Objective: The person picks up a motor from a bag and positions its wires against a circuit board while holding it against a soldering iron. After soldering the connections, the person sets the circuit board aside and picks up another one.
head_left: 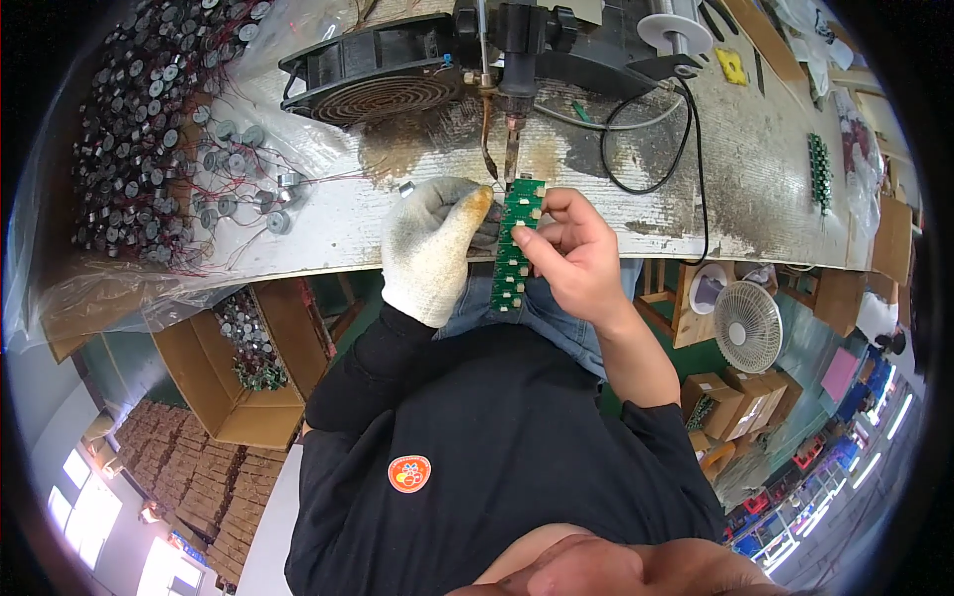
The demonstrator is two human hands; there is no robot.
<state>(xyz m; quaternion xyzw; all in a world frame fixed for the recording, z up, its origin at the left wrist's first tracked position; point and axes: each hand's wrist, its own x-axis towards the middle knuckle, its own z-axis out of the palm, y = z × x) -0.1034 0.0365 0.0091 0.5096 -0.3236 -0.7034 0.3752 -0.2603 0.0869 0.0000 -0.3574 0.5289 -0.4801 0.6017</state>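
I log my right hand [581,258] pinching a green board strip [509,262] below the twelve-o'clock soldering iron [517,94], left hand [429,243] curled (hold unclear), soldering seemingly underway, ten-o'clock motors [149,134] apparently left.

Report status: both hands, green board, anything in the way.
Right hand holding green circuit board. Gloved left hand beside board, grip unclear. Board's far end near soldering iron tip; black cable lies right, apart.

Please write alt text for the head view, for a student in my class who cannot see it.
A person's bare right hand holds a long green circuit board near what looks like a soldering iron, the white-gloved left hand close beside the board. Round metal parts lie heaped at the left of a worn white bench, near a black fan.
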